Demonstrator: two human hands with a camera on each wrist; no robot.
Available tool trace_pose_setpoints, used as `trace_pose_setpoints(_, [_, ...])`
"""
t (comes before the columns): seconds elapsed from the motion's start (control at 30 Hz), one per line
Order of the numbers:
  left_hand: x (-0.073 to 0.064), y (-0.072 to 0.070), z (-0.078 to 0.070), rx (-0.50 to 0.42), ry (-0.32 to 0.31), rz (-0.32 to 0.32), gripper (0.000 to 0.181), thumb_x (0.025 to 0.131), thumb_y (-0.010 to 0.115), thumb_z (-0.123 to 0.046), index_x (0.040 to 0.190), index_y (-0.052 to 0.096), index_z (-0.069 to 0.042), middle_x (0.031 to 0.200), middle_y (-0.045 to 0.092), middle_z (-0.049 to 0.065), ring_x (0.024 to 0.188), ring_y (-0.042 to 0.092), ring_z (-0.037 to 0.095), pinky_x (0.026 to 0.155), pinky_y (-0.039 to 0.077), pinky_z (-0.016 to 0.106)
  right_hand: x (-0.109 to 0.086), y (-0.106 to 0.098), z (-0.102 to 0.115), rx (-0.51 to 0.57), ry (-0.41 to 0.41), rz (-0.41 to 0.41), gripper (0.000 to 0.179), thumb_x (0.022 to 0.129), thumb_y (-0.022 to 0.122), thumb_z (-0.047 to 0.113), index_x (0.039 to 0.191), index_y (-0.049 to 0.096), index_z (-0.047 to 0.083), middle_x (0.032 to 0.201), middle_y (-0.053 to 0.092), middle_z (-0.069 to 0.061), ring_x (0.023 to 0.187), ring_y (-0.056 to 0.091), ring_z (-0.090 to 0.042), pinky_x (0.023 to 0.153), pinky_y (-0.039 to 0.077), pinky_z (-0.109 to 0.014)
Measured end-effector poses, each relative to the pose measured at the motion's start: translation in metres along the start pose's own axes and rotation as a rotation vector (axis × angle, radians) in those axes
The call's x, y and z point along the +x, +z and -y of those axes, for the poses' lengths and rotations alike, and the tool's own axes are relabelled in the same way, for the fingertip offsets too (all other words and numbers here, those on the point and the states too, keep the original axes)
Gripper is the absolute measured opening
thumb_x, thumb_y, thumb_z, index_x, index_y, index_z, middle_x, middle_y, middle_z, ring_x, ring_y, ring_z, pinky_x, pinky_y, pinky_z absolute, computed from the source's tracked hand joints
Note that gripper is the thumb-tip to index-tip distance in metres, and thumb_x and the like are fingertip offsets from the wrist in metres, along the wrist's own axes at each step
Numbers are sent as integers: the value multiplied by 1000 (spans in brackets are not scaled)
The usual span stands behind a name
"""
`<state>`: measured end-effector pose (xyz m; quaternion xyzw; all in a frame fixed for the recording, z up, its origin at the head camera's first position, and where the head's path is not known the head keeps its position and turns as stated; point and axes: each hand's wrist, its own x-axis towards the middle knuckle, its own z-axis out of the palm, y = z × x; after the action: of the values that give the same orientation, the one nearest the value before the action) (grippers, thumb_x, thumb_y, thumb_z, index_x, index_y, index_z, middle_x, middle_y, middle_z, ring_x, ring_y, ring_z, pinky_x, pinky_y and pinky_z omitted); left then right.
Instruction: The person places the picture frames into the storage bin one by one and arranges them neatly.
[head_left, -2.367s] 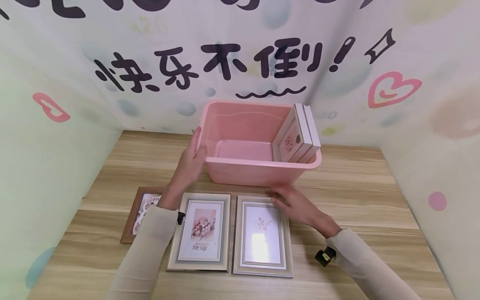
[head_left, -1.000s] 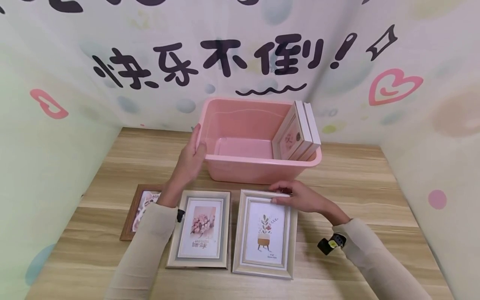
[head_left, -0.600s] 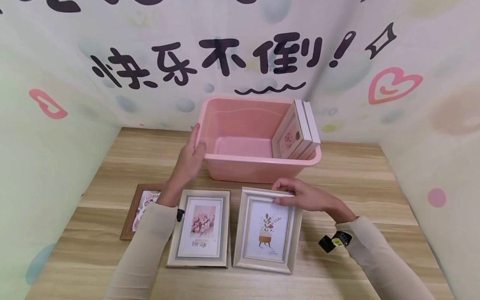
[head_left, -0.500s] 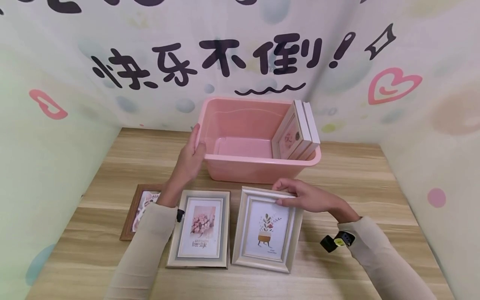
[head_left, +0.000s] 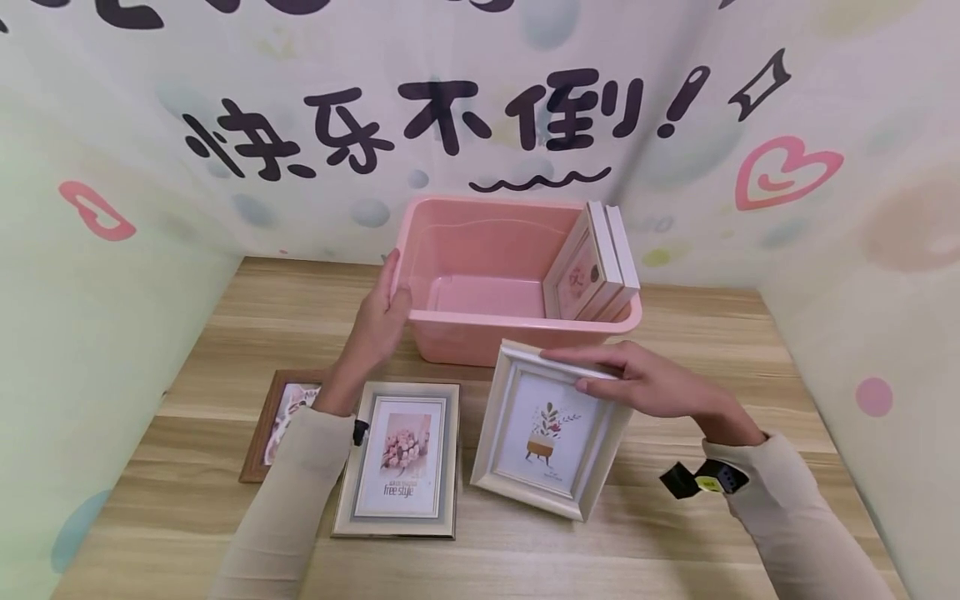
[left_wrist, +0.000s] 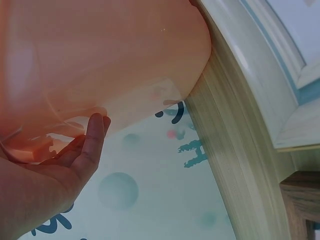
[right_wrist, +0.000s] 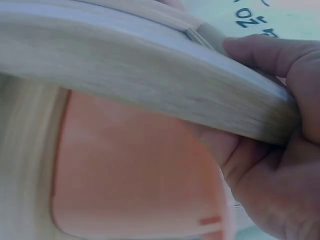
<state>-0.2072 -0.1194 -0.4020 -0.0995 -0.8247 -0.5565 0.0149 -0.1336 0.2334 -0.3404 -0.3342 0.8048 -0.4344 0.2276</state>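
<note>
My right hand (head_left: pixel 652 379) grips the upper edge of a cream picture frame (head_left: pixel 543 433) with a potted-plant print. Tilted up, this frame stands in front of the pink plastic bin (head_left: pixel 457 340) and overlaps its front wall. In the right wrist view, the thumb (right_wrist: pixel 255 52) lies on one face of the frame and the other fingers pass behind it. My left hand (head_left: pixel 381 325) holds the bin's left rim, its fingers (left_wrist: pixel 92 142) along the outer wall. Two white picture frames (head_left: pixel 581 279) stand on edge inside the bin, at its right end.
A silver picture frame (head_left: pixel 405 458) with a pink-flower print lies flat left of the held one. Farther left, a brown wooden picture frame (head_left: pixel 258 442) is partly covered by the left sleeve. Behind the bin rises a printed wall cloth (head_left: pixel 300 217).
My right hand has taken the potted-plant picture frame by its top edge and raised it from lying flat, tilting it up and shifting it right toward the bin. The left hand stays on the bin.
</note>
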Motion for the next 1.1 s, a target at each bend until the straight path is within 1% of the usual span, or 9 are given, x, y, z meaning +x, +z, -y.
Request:
trace_pose_setpoints(0.1, [0, 0, 1, -4, 12, -4, 62, 105, 32, -24, 161, 6, -19, 160, 27, 21, 126, 50, 43, 103, 47, 55, -4, -8, 10, -18, -21, -43, 48, 100, 55, 6, 147, 50, 16, 124, 66, -14, 93, 71, -18, 73, 62, -36])
trace_pose_setpoints(0.23, [1, 0, 2, -2, 19, -10, 62, 105, 33, -23, 161, 8, -16, 160, 28, 21, 130, 48, 42, 107, 43, 55, -10, -19, 25, -74, -23, -109, 48, 100, 54, 5, 147, 51, 17, 123, 67, -14, 92, 71, -18, 73, 62, -35])
trace_pose_setpoints(0.3, [1, 0, 2, -3, 17, -10, 62, 105, 33, -23, 161, 8, -17, 160, 27, 20, 132, 47, 41, 109, 41, 55, -13, -24, 33, -113, -19, -151, 48, 101, 54, 6, 146, 52, 19, 118, 69, -11, 90, 71, -16, 72, 61, -33])
trace_pose_setpoints(0.4, [2, 0, 3, -7, 9, -7, 62, 105, 33, -25, 161, 8, -19, 160, 27, 19, 133, 46, 40, 111, 39, 54, -16, -31, 45, -151, -33, -214, 48, 100, 55, 4, 145, 53, 21, 124, 65, -7, 88, 70, -15, 70, 61, -31])
trace_pose_setpoints(0.57, [2, 0, 2, -5, 2, -11, 62, 105, 33, -26, 161, 8, -20, 161, 26, 18, 135, 44, 37, 111, 39, 54, -20, -41, 61, -138, -83, -317, 51, 96, 56, -3, 143, 56, 17, 118, 66, 1, 86, 68, -16, 67, 59, -28])
trace_pose_setpoints(0.63, [1, 1, 2, -4, 5, -13, 62, 105, 33, -26, 161, 8, -20, 161, 26, 18, 136, 43, 38, 111, 39, 54, -20, -45, 66, -111, -107, -363, 52, 95, 57, -7, 141, 57, 14, 111, 67, 1, 85, 68, -15, 65, 58, -25])
trace_pose_setpoints(0.87, [0, 0, 0, 8, -3, -18, 62, 105, 33, -27, 161, 8, -21, 161, 25, 17, 138, 42, 36, 110, 40, 54, -14, -60, 82, 93, -187, -470, 49, 94, 55, -10, 141, 56, 6, 110, 70, -8, 86, 70, -17, 67, 59, -23])
trace_pose_setpoints(1.0, [1, 0, 1, 18, -10, -19, 62, 105, 33, -28, 161, 8, -21, 162, 25, 16, 133, 46, 34, 111, 40, 53, -10, -64, 89, 207, -180, -542, 48, 96, 55, -5, 143, 54, 8, 113, 68, -11, 87, 71, -19, 72, 61, -25])
trace_pose_setpoints(1.1, [1, 1, 1, 24, -15, -21, 62, 105, 33, -28, 161, 9, -22, 162, 25, 15, 126, 48, 33, 110, 41, 51, -5, -66, 93, 316, -152, -602, 48, 98, 56, 1, 145, 52, 11, 121, 63, -14, 92, 70, -21, 76, 61, -29])
